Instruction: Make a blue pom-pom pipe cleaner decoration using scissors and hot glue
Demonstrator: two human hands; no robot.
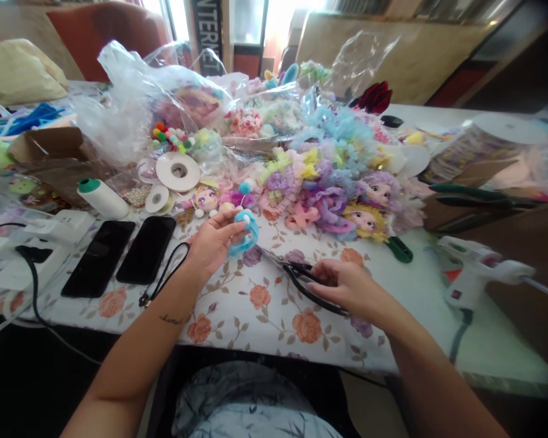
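My left hand [214, 243] pinches a fuzzy light-blue loop [245, 243], which looks like bent pipe cleaner with a small white bead or pompom at its top. Black-handled scissors [301, 285] are in my right hand [347, 286], fingers through the handles and blades pointing left toward the loop. A small gap seems to separate the blade tips from the blue piece. Just beyond my left hand lie doll-face charms [207, 198] with pompoms. Past the scissors sits a heap of pastel ruffled pieces [292, 176], with a yellow-haired doll head [365, 222] at its near edge.
Two black phones [98, 258] and a power strip [36, 249] with cables lie left, near a thread cone [103, 198] and ribbon spools [178, 172]. A white glue gun [481, 267] stands right, beside a cardboard box [520, 261]. Plastic bags [123, 91] fill the back.
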